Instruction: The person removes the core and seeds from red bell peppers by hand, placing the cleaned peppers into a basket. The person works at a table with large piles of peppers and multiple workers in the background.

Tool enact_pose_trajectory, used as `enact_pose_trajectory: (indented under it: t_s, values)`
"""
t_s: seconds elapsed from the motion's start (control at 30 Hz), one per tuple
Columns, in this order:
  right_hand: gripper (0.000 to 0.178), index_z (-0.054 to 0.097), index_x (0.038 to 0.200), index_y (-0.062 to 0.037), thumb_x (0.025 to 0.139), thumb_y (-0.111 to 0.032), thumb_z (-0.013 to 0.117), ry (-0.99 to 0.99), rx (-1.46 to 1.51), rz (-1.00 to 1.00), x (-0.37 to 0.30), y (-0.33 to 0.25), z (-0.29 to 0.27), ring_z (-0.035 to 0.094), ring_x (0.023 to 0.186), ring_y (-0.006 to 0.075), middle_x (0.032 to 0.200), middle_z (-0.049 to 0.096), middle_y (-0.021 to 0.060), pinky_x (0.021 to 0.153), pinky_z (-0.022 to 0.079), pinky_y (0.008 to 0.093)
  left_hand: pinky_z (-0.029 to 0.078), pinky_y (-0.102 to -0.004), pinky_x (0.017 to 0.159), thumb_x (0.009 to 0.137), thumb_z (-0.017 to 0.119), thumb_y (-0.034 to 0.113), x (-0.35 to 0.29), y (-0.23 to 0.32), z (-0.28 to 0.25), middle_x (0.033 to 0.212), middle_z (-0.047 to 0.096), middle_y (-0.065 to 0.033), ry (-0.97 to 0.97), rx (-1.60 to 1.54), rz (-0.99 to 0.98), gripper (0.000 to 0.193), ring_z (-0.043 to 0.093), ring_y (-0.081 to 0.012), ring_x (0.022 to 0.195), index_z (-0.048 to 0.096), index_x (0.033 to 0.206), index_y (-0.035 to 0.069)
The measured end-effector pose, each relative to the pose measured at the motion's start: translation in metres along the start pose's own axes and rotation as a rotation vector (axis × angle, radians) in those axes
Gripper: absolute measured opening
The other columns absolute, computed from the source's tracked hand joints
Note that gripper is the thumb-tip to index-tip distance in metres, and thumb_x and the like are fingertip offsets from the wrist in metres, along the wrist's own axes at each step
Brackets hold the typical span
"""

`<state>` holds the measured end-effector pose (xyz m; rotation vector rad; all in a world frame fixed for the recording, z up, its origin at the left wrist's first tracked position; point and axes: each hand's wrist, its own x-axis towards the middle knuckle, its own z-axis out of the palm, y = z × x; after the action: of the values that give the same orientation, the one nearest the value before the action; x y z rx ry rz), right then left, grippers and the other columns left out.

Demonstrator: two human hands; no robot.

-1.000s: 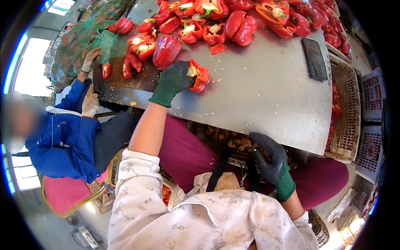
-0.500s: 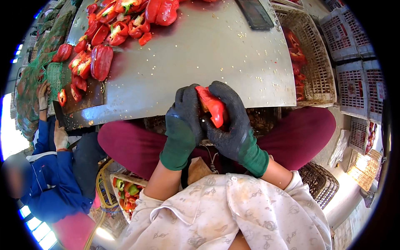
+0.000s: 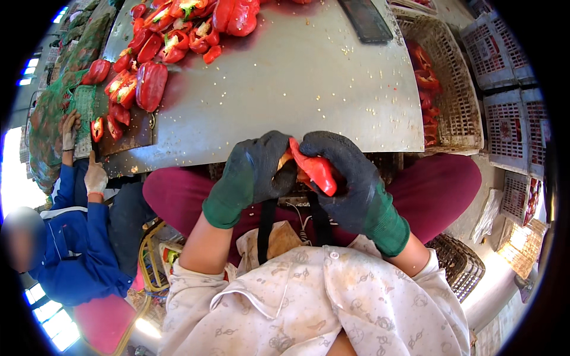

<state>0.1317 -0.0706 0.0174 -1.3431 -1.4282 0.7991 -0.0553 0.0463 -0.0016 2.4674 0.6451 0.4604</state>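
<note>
Between my two gloved hands, just off the near edge of the metal table (image 3: 279,113), is a piece of red bell pepper (image 3: 317,171). My right hand (image 3: 353,184), in a black-coated glove with a green cuff, is closed around its right side. My left hand (image 3: 265,166), gloved the same way, has its fingers curled against the left side, where some paler inner flesh shows. The fingertips under the pepper are hidden. Pale seeds lie scattered on the tabletop beyond.
Cut and whole red peppers (image 3: 178,44) are heaped at the table's far left. A dark flat tray-like object (image 3: 365,21) lies at the far right. A crate (image 3: 457,89) of red pepper pieces stands right of the table. At left, a co-worker's gloved hand (image 3: 95,178) holds a knife.
My hands have moved slightly apart and lower, elbows spreading outward, and the pepper piece has tilted and shifted a little right. The co-worker's knife hand has moved up toward the table's left corner.
</note>
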Motion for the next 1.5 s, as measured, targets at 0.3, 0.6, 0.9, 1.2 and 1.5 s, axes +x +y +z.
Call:
enact_pose_trajectory:
  t_s: [0.3, 0.6, 0.9, 1.2, 1.5]
  values:
    - [0.039, 0.063, 0.119, 0.0000, 0.081, 0.006, 0.071, 0.211, 0.093, 0.031, 0.001, -0.010, -0.078, 0.060, 0.119, 0.0262, 0.131, 0.060, 0.0165, 0.099, 0.051, 0.0367, 0.054, -0.0510, 0.076, 0.083, 0.068, 0.037, -0.023, -0.016, -0.018, 0.099, 0.067, -0.0185, -0.368, 0.207, -0.274, 0.039, 0.066, -0.0418, 0.086, 0.061, 0.108, 0.008]
    - [0.060, 0.043, 0.147, 0.0013, 0.089, 0.008, 0.057, 0.559, -0.439, -0.015, 0.023, 0.041, -0.119, 0.043, 0.141, 0.0267, 0.153, 0.044, 0.0184, 0.117, 0.034, 0.0407, 0.057, -0.0453, 0.076, 0.088, 0.072, 0.029, 0.079, -0.079, -0.065, 0.106, 0.070, -0.0206, 0.408, 0.216, -0.277, 0.044, 0.071, -0.0364, 0.087, 0.064, 0.126, 0.008]
    - [0.040, 0.062, 0.125, 0.0008, 0.086, 0.008, 0.060, 0.186, -0.296, -0.012, 0.006, 0.060, -0.061, 0.070, 0.106, 0.0317, 0.119, 0.069, 0.0190, 0.089, 0.056, 0.0380, 0.053, -0.0505, 0.083, 0.085, 0.066, 0.038, 0.106, -0.171, -0.038, 0.108, 0.066, -0.0212, 0.485, 0.712, -0.577, 0.059, 0.065, -0.0404, 0.101, 0.052, 0.134, 0.007]
    - [0.036, 0.063, 0.124, 0.0032, 0.088, 0.007, 0.058, 0.186, 0.013, 0.278, 0.014, 0.060, -0.052, 0.068, 0.109, 0.0265, 0.122, 0.068, 0.0193, 0.090, 0.054, 0.0331, 0.052, -0.0459, 0.086, 0.086, 0.068, 0.021, 0.100, -0.173, 0.001, 0.111, 0.068, -0.0175, 0.695, 0.396, -0.488, 0.060, 0.065, -0.0366, 0.101, 0.050, 0.141, 0.006]
    - [0.036, 0.064, 0.121, 0.0048, 0.085, 0.010, 0.058, 0.156, -0.035, 0.187, 0.016, 0.061, -0.049, 0.068, 0.110, 0.0308, 0.119, 0.068, 0.0214, 0.096, 0.053, 0.0359, 0.057, -0.0410, 0.076, 0.080, 0.073, 0.008, 0.079, -0.089, 0.016, 0.095, 0.071, -0.0129, 0.387, 0.044, -0.069, 0.016, 0.068, -0.0331, 0.088, 0.069, 0.096, 0.006]
